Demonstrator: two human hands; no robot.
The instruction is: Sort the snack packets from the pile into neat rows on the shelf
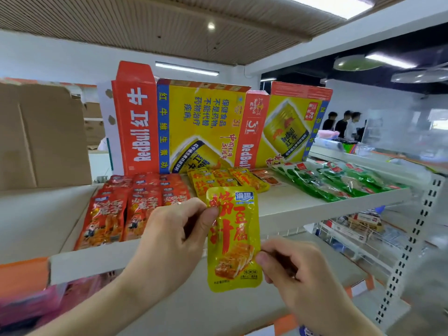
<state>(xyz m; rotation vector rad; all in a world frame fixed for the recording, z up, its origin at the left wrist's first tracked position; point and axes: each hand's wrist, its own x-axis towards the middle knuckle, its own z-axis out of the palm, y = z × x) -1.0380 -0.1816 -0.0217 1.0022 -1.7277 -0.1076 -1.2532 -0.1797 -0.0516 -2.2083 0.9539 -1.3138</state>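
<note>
Both hands (pixel 169 241) (pixel 298 270) pinch yellow packet (pixel 232 238) edges — before shelf (pixel 303 214) lip.

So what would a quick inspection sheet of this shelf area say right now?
Surface: white shelf, front partly bare.
Job's things: held yellow packet in front of the shelf; red packets in rows at left, shelved yellow packets in the middle, green packets at right.
Clutter: Red Bull cartons standing at the back; cardboard box at left.
Hands: left hand pinches the packet's upper edge, right hand its lower edge.
Cables: nothing seen.
Surroundings: people far right.
</note>
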